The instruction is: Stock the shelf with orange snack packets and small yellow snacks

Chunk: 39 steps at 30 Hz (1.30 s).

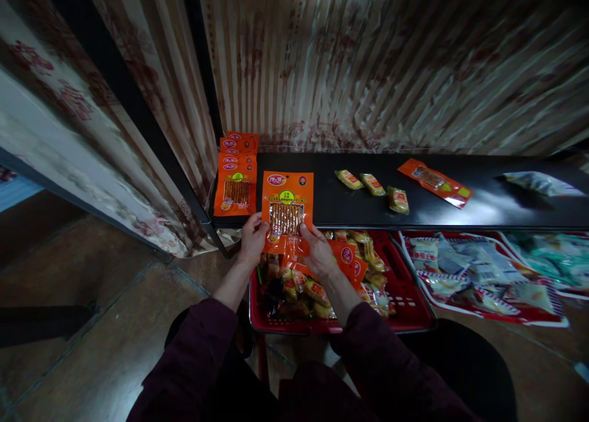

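Both hands grip one orange snack packet (288, 192) by its lower sides, its printed front and clear window facing me. My left hand (253, 238) is closed on the left edge, and my right hand (318, 250) pinches the right edge. The packet is tilted up over the front edge of the black shelf (299, 158). Just left of it, similar orange packets (235, 189) lie overlapped in a row on the shelf. Below my hands, a red basket (407, 293) holds small yellow wrapped snacks (317, 292) and more orange packets (347, 257).
Three small wrapped snacks (373, 184), an orange packet (435, 181) and a whitish packet (543, 183) lie along the shelf to the right. Another basket (564, 321) of white packets stands beside the red one. A dark metal post (202, 60) and patterned curtain (345, 72) border the shelf.
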{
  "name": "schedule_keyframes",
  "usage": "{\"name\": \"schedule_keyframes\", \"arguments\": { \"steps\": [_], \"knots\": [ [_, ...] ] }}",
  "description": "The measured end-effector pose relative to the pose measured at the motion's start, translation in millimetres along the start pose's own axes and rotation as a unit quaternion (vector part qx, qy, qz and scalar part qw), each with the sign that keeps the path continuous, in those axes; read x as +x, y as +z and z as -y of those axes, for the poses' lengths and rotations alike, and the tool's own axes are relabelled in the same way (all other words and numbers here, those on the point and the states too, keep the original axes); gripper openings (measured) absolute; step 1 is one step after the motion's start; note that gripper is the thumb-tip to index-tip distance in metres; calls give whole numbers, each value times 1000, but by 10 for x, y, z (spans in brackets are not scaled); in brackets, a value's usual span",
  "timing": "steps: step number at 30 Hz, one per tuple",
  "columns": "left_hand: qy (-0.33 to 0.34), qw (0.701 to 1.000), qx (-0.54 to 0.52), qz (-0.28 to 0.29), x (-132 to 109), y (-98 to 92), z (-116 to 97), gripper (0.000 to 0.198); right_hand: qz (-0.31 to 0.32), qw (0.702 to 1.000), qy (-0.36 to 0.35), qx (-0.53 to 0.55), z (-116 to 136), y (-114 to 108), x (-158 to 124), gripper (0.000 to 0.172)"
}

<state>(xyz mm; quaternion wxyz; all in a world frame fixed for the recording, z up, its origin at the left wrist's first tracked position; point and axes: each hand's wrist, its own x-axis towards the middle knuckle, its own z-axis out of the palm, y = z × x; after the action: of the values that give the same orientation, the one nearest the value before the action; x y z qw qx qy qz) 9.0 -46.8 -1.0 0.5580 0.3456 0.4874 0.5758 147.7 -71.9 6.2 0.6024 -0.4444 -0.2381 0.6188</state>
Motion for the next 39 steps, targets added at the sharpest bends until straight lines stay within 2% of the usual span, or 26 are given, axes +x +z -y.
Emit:
{"name": "schedule_keyframes", "arguments": {
  "steps": [10, 13, 25, 31, 39],
  "knots": [
    [46, 998, 15, -32, 134, -72, -59, 18, 9, 1000, 24, 7, 21, 203, 157, 26],
    [57, 998, 15, -34, 174, -106, -61, 20, 29, 999, 25, 2, -1, 240, 179, 27],
    [72, 994, 27, -78, 283, -251, -82, 21, 71, 997, 9, -10, -67, 404, 212, 23],
    [88, 991, 38, -99, 344, -367, -110, 30, 69, 997, 3, -18, -107, 497, 261, 27],
    [87, 988, 54, -118, 451, -469, -206, 28, 76, 996, 9, -38, -171, 601, 389, 32]
  ]
}}
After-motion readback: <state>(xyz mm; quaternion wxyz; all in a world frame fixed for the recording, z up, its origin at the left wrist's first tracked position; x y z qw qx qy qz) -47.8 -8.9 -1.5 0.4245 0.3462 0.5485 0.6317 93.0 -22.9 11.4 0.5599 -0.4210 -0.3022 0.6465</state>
